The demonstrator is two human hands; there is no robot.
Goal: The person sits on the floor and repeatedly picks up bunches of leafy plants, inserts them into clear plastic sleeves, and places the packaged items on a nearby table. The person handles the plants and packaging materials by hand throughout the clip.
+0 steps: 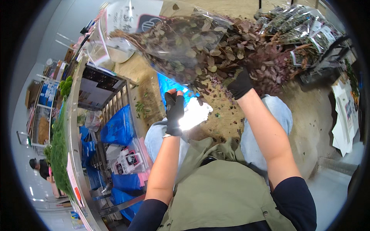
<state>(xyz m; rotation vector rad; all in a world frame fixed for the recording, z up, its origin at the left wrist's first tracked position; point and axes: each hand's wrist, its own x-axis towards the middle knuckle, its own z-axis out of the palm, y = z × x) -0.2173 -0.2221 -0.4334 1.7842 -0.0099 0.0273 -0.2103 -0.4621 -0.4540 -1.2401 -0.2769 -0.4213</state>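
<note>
A large bunch of eucalyptus-like foliage (228,52), with roundish dark leaves, lies before me, its stems (124,34) pointing left. A clear plastic sleeve (176,49) covers part of it. My right hand (239,83), in a black glove, reaches into the leaves' near side; its fingertips are partly hidden, so a grip cannot be confirmed. My left hand (174,112), also black-gloved with bare fingertips, is raised over a blue plastic bag (170,85), thumb and fingers drawn close together. Whether anything thin is pinched there is unclear. Beside it is a glaring white patch (196,114).
Fallen leaves litter the brown surface (225,121) between my knees. Wrapped greenery bunches (300,29) lie at upper right. A metal-framed rack (130,95) on the left holds blue bags (120,127). White papers (345,115) hang at right. Another person (42,167) is far left.
</note>
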